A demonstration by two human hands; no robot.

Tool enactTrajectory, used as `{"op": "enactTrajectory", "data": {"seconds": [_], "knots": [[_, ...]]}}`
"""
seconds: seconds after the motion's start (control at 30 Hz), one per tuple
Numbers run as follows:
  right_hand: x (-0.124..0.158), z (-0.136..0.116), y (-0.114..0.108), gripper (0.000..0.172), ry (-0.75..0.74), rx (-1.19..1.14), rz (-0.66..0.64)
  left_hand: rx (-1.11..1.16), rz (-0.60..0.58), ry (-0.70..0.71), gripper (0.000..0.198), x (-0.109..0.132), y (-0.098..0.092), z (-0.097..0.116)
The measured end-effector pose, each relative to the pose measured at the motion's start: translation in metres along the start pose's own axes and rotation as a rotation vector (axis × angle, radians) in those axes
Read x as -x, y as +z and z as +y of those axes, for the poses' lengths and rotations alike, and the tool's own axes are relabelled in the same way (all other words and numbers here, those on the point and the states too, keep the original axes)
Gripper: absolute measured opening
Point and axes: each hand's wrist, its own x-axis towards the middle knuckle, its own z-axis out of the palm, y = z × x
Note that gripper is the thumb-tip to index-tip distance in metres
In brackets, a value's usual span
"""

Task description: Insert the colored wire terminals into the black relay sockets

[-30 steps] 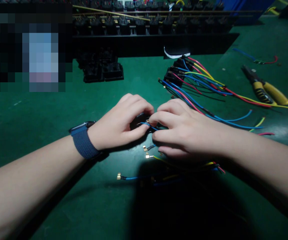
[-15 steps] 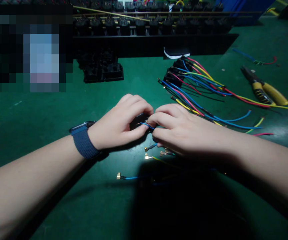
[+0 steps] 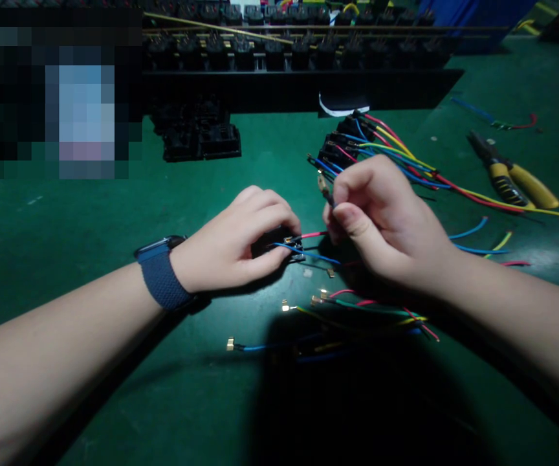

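My left hand (image 3: 255,236) is closed around a small black plastic housing (image 3: 297,251), mostly hidden by the fingers. A red wire (image 3: 312,235) and a blue wire (image 3: 316,257) run out of it to the right. Above and to the right of the housing, my right hand (image 3: 381,217) pinches a wire with a brass terminal (image 3: 323,184), whose metal end sticks up past the fingertips. Below the hands lie loose wires with brass terminals, among them a blue wire (image 3: 256,348) and a green wire (image 3: 371,307).
Black housings with coloured wires (image 3: 340,147) lie beyond my right hand. Yellow-handled pliers (image 3: 507,178) rest at the right. At the back stands a long black rack (image 3: 279,87), with several black housings (image 3: 202,139) before it. The green table (image 3: 129,401) is partly in shadow.
My right hand has come away from the housing, up and to the right, and now holds up a wire with a terminal. My left hand has stayed in place on the housing.
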Motion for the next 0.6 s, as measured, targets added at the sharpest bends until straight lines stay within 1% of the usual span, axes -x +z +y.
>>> {"op": "enactTrajectory", "data": {"seconds": [0.07, 0.1, 0.2, 0.23, 0.27, 0.33, 0.6], "knots": [[0.001, 0.004, 0.002, 0.008, 0.045, 0.071, 0.013, 0.029, -0.037, 0.03, 0.019, 0.0, -0.001, 0.001], [0.001, 0.006, 0.003, 0.009, 0.056, 0.13, -0.011, 0.041, -0.049, 0.04, 0.02, 0.0, -0.001, 0.001], [0.002, 0.012, 0.008, 0.017, 0.084, 0.264, -0.202, 0.059, -0.054, 0.048, 0.02, 0.0, -0.002, 0.002], [0.002, 0.014, 0.01, 0.019, 0.093, 0.253, -0.254, 0.06, -0.047, 0.045, 0.019, 0.0, -0.002, 0.002], [0.002, 0.015, 0.011, 0.02, 0.093, 0.241, -0.272, 0.058, -0.043, 0.039, 0.017, 0.0, -0.002, 0.002], [0.001, 0.017, 0.012, 0.02, 0.097, 0.218, -0.279, 0.047, -0.037, 0.032, 0.015, 0.0, -0.002, 0.002], [0.003, 0.016, 0.01, 0.018, 0.071, 0.219, -0.211, 0.014, 0.012, 0.058, 0.015, 0.0, -0.001, 0.001]]}}
